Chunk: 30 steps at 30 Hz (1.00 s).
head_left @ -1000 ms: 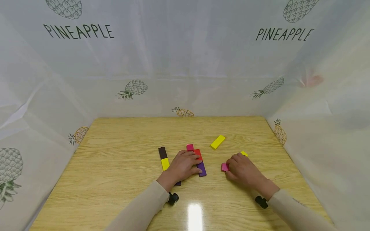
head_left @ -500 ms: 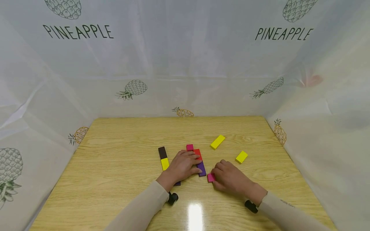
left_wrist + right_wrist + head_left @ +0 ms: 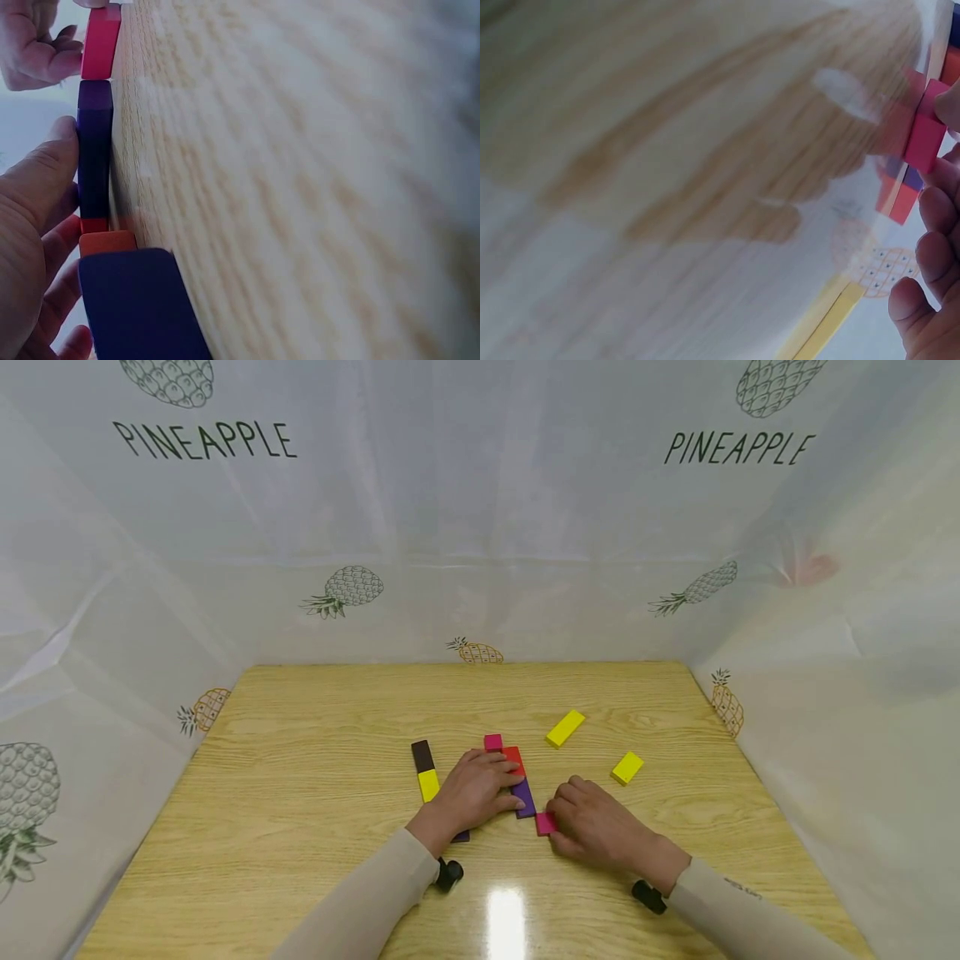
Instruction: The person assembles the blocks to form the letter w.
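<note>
My right hand [image 3: 600,822] pinches a small pink block [image 3: 545,824] flat on the table, just off the near corner of a purple block [image 3: 523,799]. In the left wrist view, a narrow gap shows between the pink block [image 3: 101,41] and the purple one [image 3: 94,154]. My left hand [image 3: 476,789] rests over the purple block and the red block [image 3: 514,758] lined up behind it, thumb on the purple one. Its fingers are extended and partly cover the red block. Just beyond those fingers lies a second pink block [image 3: 492,742].
Left of my left hand, a row runs from a black block [image 3: 422,756] through a yellow block [image 3: 428,785] to a dark purple end [image 3: 461,837], partly hidden by the wrist. Two loose yellow blocks, one long [image 3: 565,728] and one shorter [image 3: 627,768], lie right of centre.
My right hand has slid the pink block left and nearer, up close to the purple block. The shorter yellow block behind it came into full view. My left hand stayed put.
</note>
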Available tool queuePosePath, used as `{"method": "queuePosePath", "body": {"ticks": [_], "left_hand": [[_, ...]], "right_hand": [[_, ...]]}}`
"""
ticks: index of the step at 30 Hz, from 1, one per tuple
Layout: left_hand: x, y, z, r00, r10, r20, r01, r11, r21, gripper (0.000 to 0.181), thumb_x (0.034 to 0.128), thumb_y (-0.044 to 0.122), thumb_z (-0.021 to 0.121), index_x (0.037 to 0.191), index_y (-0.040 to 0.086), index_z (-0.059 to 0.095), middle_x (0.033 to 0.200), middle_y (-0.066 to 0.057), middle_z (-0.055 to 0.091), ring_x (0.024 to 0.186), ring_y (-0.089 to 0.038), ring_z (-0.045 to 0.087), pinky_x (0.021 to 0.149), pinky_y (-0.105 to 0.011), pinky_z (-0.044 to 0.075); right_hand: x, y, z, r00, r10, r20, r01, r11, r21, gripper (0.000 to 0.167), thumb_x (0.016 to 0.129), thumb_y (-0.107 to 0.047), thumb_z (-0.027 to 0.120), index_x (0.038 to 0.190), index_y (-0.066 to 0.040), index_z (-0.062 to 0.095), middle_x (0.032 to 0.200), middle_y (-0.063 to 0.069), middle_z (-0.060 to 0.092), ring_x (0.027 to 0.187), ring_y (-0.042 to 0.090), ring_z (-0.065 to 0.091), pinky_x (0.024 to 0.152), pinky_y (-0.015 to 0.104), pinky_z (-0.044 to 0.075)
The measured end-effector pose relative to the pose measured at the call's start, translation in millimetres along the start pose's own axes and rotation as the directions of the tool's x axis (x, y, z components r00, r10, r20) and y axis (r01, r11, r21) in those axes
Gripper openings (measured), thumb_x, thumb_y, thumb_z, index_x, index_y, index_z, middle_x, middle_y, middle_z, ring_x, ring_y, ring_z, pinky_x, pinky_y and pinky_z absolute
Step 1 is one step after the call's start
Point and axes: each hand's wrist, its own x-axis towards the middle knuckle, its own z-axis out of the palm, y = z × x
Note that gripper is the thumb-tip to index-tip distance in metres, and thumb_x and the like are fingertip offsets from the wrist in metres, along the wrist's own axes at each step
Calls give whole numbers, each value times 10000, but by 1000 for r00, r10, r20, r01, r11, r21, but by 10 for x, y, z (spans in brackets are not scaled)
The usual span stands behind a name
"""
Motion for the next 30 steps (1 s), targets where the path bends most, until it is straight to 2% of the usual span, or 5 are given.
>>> {"method": "queuePosePath", "body": {"ticks": [15,24,30], "left_hand": [[8,8,-24,1000,-6,10,6,1000,-13,489,1017,550,638,1408,265,710,1498,76,632,1467,-183,509,1249,-451,329],[6,5,-23,1000,-9,18,10,1000,-1,495,1019,562,626,1415,275,704,1507,84,622,1474,-177,499,1252,-441,327],[6,-5,-16,1000,0,8,0,1000,2,496,1018,567,626,1410,275,707,1504,80,626,1471,-180,504,1250,-448,333]], "right_hand": [[0,-3,-12,999,28,37,-28,1000,4,228,949,-378,739,1061,-180,728,1023,-76,636,945,111,513,849,299,498],[1,10,3,1000,3,-4,-3,1000,9,228,911,-349,778,1037,-169,716,989,-73,619,914,110,500,816,296,485],[3,9,-5,1000,3,0,-3,1000,14,252,914,-370,779,1047,-165,716,997,-67,624,923,113,507,828,306,490]]}}
